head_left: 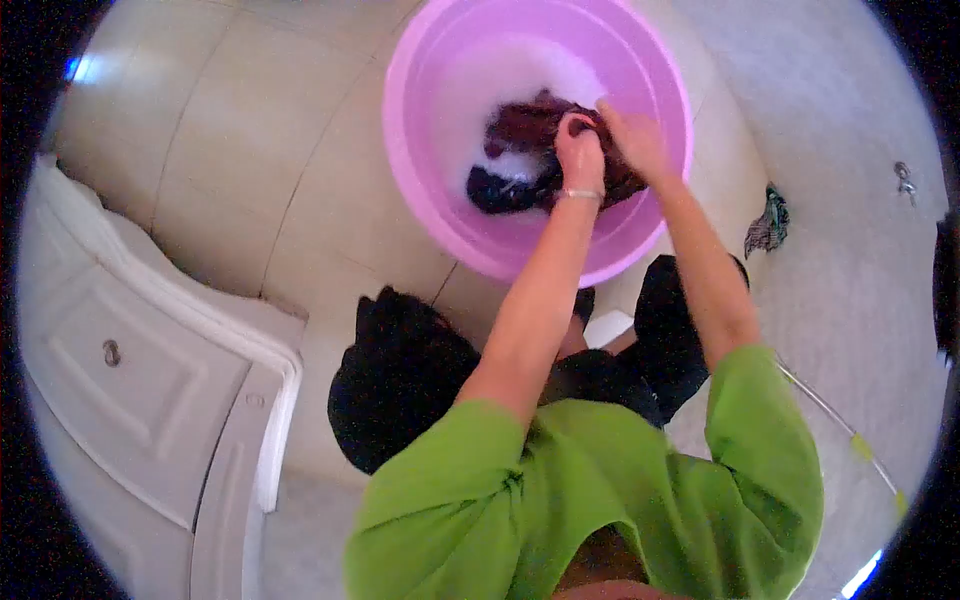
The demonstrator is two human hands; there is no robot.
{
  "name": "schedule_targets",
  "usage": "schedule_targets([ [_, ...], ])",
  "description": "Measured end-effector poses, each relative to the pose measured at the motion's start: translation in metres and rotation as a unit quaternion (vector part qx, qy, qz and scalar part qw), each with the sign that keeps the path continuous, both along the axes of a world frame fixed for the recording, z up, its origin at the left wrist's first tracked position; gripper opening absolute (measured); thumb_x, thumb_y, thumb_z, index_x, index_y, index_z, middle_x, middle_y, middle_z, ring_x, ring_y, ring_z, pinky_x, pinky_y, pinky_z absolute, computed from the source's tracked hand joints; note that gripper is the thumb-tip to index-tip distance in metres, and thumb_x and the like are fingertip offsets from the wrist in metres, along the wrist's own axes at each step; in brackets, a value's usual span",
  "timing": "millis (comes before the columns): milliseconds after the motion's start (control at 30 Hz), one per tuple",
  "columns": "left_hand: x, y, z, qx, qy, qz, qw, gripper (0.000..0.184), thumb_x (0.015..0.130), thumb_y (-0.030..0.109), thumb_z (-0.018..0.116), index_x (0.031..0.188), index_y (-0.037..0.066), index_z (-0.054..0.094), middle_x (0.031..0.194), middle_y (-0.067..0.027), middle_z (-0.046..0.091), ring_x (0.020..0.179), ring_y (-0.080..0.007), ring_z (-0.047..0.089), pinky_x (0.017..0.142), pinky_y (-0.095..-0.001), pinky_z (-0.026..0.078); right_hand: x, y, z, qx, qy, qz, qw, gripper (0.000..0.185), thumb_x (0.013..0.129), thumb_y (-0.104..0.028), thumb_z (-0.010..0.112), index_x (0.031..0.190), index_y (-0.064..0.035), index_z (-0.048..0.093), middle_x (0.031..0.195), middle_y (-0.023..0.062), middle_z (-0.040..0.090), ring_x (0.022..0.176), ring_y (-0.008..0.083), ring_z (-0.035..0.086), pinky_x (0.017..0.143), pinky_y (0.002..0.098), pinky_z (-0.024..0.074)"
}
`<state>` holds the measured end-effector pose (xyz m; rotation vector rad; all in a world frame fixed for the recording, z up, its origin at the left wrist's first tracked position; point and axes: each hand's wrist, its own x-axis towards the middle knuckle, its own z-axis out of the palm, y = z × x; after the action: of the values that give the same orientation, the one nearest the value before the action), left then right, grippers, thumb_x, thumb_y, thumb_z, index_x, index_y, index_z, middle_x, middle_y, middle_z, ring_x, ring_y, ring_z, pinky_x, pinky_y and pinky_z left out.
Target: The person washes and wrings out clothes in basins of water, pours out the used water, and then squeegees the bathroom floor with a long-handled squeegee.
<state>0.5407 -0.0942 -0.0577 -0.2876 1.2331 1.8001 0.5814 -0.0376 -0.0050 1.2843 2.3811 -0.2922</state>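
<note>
A pink basin (398,130) holds whitish, foamy water and wet clothes. Dark red cloth (525,128) lies bunched in it, with a black piece (500,192) below. My left hand (580,160), a band at its wrist, is closed on a fold of the dark red cloth. Close on its right, my right hand (635,140) grips the same cloth near the basin's right side; its fingertips are slightly blurred and partly hidden.
Pale tiled floor (330,130) surrounds the basin. A white panelled cabinet (150,360) stands at the left. A crumpled dark green cloth (768,222) lies right of the basin. A thin pole (825,405) lies at the lower right. My black-clad knees (400,380) are below the basin.
</note>
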Motion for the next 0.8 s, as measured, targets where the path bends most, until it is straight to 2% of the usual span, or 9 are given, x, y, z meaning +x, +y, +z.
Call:
schedule_targets([
  [67,0.007,0.002,0.032,0.048,0.187,-0.026,0.981,0.014,0.062,-0.002,0.046,0.075,0.004,0.050,0.069,-0.0083,0.050,0.069,-0.0197,0.049,0.067,-0.0304,0.040,0.003,0.054,0.022,-0.141,0.042,-0.111,0.983,0.049,0.077,-0.042,0.047,0.108,-0.0040,0.049,0.103,0.0164,0.053,0.094,0.0274,0.052,0.085,0.0310,0.0369],
  [233,0.036,-0.004,0.039,-0.026,0.513,-0.188,0.837,0.021,0.060,0.008,0.054,0.081,0.003,0.055,0.077,-0.0147,0.052,0.080,-0.0305,0.050,0.075,-0.0370,0.040,-0.016,0.028,0.053,-0.137,0.058,0.035,0.988,0.054,0.068,-0.039,0.055,0.113,-0.0108,0.048,0.109,0.0133,0.052,0.097,0.0301,0.050,0.084,0.0353,0.0378],
  [300,0.042,-0.013,0.038,0.015,0.488,-0.191,0.851,0.020,0.062,0.008,0.054,0.081,0.004,0.054,0.081,-0.0145,0.051,0.082,-0.0290,0.049,0.075,-0.0357,0.039,0.000,0.053,0.026,-0.240,0.099,-0.025,0.966,0.045,0.067,-0.024,0.053,0.109,-0.0089,0.052,0.109,0.0128,0.052,0.097,0.0289,0.051,0.084,0.0339,0.0383],
  [333,0.032,-0.006,0.020,0.139,0.432,-0.070,0.888,0.020,0.062,0.008,0.053,0.082,0.007,0.054,0.086,-0.0119,0.049,0.083,-0.0270,0.047,0.075,-0.0342,0.039,0.001,0.049,0.018,-0.127,0.117,0.002,0.985,0.039,0.065,-0.010,0.047,0.103,-0.0082,0.055,0.105,0.0138,0.054,0.096,0.0280,0.051,0.085,0.0332,0.0383],
  [367,0.032,-0.002,0.005,0.134,0.102,-0.033,0.985,0.028,0.067,0.015,0.057,0.093,0.010,0.049,0.091,-0.0076,0.048,0.084,-0.0248,0.046,0.075,-0.0338,0.038,0.007,0.045,0.013,-0.132,0.120,0.001,0.984,0.039,0.065,-0.010,0.047,0.103,-0.0082,0.055,0.105,0.0138,0.054,0.096,0.0280,0.051,0.085,0.0332,0.0383],
  [433,0.002,-0.005,0.002,0.128,-0.242,0.095,0.957,0.048,0.071,0.029,0.061,0.109,0.009,0.039,0.099,-0.0055,0.047,0.090,-0.0241,0.047,0.076,-0.0344,0.040,0.020,0.024,0.009,-0.088,0.213,0.030,0.973,0.037,0.067,-0.003,0.041,0.100,-0.0072,0.057,0.102,0.0145,0.054,0.095,0.0276,0.051,0.087,0.0339,0.0373],
  [533,-0.015,-0.016,-0.014,0.196,-0.249,0.046,0.947,0.092,0.074,0.035,0.060,0.127,0.015,-0.012,0.111,-0.0165,0.039,0.094,-0.0279,0.048,0.075,-0.0413,0.045,0.032,-0.035,0.036,-0.051,0.277,0.131,0.950,0.030,0.066,0.000,0.039,0.088,-0.0039,0.059,0.099,0.0137,0.055,0.096,0.0296,0.049,0.083,0.0370,0.0385],
  [667,-0.015,-0.019,-0.054,0.288,-0.327,-0.058,0.898,0.083,0.076,0.031,0.058,0.129,0.011,-0.003,0.103,-0.0157,0.045,0.085,-0.0253,0.052,0.071,-0.0413,0.047,0.020,-0.091,0.053,-0.101,0.240,0.145,0.955,0.021,0.065,-0.006,0.044,0.080,-0.0056,0.059,0.094,0.0117,0.056,0.090,0.0282,0.050,0.076,0.0372,0.0409],
  [800,0.013,-0.014,-0.070,0.285,-0.257,-0.033,0.923,0.041,0.082,0.025,0.048,0.115,0.006,0.032,0.091,-0.0080,0.050,0.082,-0.0194,0.053,0.072,-0.0347,0.046,-0.004,-0.091,0.014,0.007,0.192,0.065,0.979,0.026,0.068,-0.033,0.052,0.064,-0.0084,0.059,0.065,0.0132,0.057,0.060,0.0277,0.055,0.057,0.0409,0.0436],
])
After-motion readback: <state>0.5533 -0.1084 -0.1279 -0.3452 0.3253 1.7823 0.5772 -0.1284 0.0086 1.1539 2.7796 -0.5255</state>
